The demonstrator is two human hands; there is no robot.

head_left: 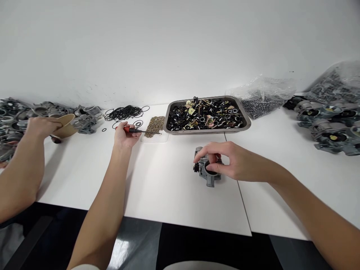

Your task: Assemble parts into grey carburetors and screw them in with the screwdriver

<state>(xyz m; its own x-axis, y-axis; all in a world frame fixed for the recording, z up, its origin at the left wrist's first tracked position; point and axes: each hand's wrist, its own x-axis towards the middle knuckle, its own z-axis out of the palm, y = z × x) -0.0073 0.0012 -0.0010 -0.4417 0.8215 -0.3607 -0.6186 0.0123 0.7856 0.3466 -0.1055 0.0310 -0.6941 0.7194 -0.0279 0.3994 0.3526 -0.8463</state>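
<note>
My left hand [127,135] is closed around a screwdriver [129,129] with a red and black handle. Its shaft points right, and the tip is over a pile of small brass-coloured screws [156,124] in a shallow clear tray [154,139]. On the white table in front of me stands a grey metal carburetor [210,181] with a round bore and a black fitting on its left side. My right hand [225,159] grips it from above and the right, with the thumb at the bore; the fingers partly cover it.
Behind, a metal pan [208,131] holds many black and brass-coloured parts. Black rubber rings [123,112] lie back left. A co-worker's hand [42,127] holds a tan curved piece [65,125] near more carburetors. Plastic bags [261,99] and further carburetors [334,131] are at right.
</note>
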